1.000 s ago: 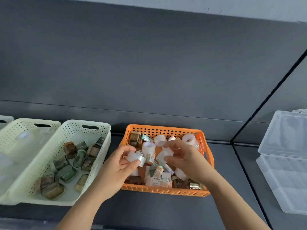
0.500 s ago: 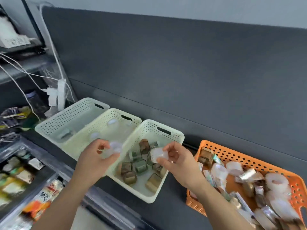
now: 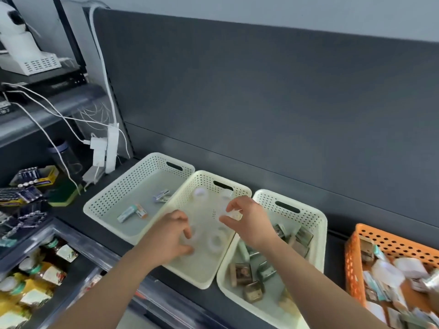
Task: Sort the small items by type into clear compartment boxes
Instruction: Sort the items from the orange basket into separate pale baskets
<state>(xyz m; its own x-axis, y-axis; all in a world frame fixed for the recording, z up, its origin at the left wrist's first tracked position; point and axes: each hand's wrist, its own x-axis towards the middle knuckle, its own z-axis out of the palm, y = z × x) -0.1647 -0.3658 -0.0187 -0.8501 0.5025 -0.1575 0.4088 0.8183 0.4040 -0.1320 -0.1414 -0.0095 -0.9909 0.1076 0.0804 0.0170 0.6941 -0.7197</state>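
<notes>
Three cream baskets stand in a row. The left basket (image 3: pixel 111 198) holds a few small tube packs (image 3: pixel 131 212). The middle basket (image 3: pixel 202 279) holds translucent tape rolls (image 3: pixel 215 242). The right basket (image 3: pixel 318 224) holds small brown and green boxes (image 3: pixel 242 271). Both hands hover over the middle basket. My left hand (image 3: pixel 169 238) has its fingers curled round a faint translucent roll at its fingertips. My right hand (image 3: pixel 249 222) has thumb and forefinger spread apart with nothing clearly between them. An orange basket (image 3: pixel 354 264) of mixed items sits at the far right.
A dark panel rises behind the baskets. A white power strip (image 3: pixel 111 148) and cables hang at the back left. Battery packs (image 3: pixel 28 179) and a lower bin of bottles (image 3: pixel 35 276) lie to the left, below the shelf edge.
My view swung left from the orange basket. Both hands carried translucent rolls to the middle cream basket. The right hand has opened over it.
</notes>
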